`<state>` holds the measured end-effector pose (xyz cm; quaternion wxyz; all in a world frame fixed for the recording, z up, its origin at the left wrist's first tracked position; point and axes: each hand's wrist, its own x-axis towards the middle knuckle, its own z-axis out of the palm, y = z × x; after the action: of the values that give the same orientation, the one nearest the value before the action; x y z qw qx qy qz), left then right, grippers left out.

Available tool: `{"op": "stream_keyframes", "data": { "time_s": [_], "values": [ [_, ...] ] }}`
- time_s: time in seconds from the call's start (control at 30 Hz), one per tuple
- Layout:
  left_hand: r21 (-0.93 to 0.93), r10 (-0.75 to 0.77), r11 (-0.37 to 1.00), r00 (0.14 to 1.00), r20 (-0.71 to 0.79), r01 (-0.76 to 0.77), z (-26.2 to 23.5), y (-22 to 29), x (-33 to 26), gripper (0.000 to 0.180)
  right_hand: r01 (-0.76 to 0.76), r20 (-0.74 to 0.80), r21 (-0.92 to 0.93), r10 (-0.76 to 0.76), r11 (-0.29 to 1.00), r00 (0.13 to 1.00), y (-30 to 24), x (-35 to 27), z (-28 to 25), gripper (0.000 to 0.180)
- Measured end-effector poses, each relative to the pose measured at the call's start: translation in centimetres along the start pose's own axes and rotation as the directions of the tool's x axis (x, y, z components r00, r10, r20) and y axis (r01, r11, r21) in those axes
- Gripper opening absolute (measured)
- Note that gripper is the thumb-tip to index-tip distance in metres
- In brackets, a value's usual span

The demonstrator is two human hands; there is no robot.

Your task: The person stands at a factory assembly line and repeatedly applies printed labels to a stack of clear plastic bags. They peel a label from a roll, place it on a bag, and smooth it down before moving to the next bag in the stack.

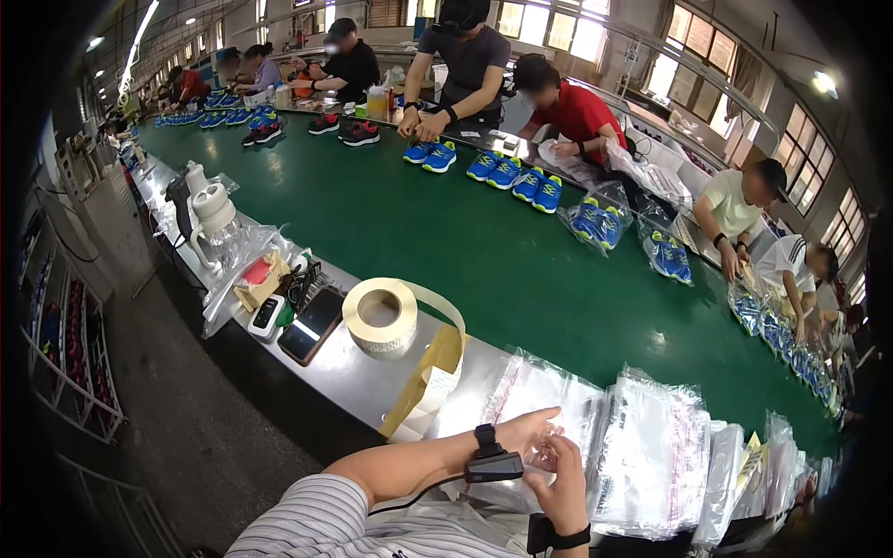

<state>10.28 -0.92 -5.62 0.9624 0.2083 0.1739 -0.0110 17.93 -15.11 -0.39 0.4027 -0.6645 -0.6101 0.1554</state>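
Note:
My left hand (526,431) and my right hand (562,484) meet over a clear plastic bag (549,391) at the table's near edge. The left thumb or forefinger points out to the right while its other fingers curl under and are partly hidden. Bent fingers of the right hand come close to the left palm. Something shiny and see-through shows between them, too small to make out. Beside my right hand lies a thick stack of clear bags (649,456). A roll of labels (379,318) stands left of my hands, its strip trailing over a tan card (424,381).
A green conveyor belt (372,223) runs beyond the metal table edge. Blue shoes (502,171) stand along its far side, some bagged (595,223). Several people work there. Near left are a phone (312,325), a white device (267,317) and a clear jug (219,223).

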Motion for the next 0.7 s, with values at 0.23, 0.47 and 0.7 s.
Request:
{"op": "stream_keyframes", "data": {
  "time_s": [0.23, 0.47, 0.7],
  "values": [
    [0.595, 0.377, 0.771, 0.916, -0.136, -0.229, 3.0, 0.5, -11.0, 0.038, -0.088, -0.203, -0.292, 0.029, 0.952, 0.979, 0.6, -0.5, 1.7, 0.022],
    [0.544, 0.31, 0.832, 0.902, -0.301, -0.104, -0.4, -1.3, -8.6, 0.063, -0.281, -0.24, 0.773, 0.673, 0.569, 0.7, 1.9, 0.6, -2.6, 0.016],
    [0.703, 0.592, 0.678, 0.727, -0.347, -0.217, -1.3, -2.9, -11.9, 0.069, -0.484, -0.781, 0.325, 0.52, 0.812, 0.347, 8.1, -7.8, -13.5, 0.012]
  ]
}}
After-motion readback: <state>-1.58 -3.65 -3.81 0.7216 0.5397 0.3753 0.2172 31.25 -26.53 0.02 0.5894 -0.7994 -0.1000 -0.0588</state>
